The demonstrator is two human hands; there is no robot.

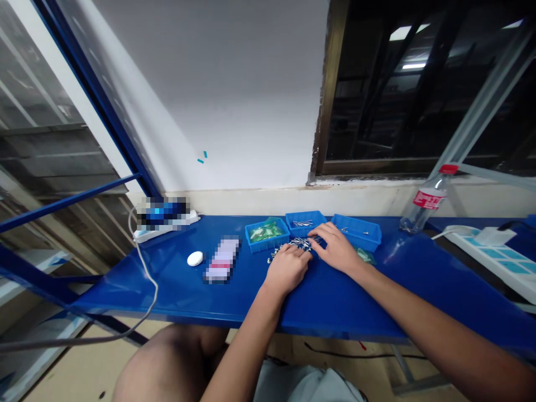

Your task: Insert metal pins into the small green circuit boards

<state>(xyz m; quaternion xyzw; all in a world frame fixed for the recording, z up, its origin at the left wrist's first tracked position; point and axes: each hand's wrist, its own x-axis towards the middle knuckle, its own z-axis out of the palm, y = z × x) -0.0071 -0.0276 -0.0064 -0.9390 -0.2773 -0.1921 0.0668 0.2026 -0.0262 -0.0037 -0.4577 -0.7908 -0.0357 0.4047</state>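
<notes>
A loose pile of long silver screws or bolts (298, 242) lies on the blue table, in front of the small blue bins. My left hand (288, 267) rests on the near side of this pile, its fingers curled and pressed together; whatever they grip is hidden. From the right, my right hand (335, 248) reaches over the pile with thumb and index fingertips close together among the metal pieces. What lies between those fingertips is too small to make out. Behind the hands, the middle blue bin (305, 218) contains a few similar silver pieces.
Green-tinted plastic packets fill the left blue bin (267, 234). The right blue bin (360, 231) has a few small pieces; a green packet (365, 255) lies before it. Around stand a bottle (427, 200), a power strip (498, 257), a white round object (195, 258) and a blurred-out flat object (223, 259).
</notes>
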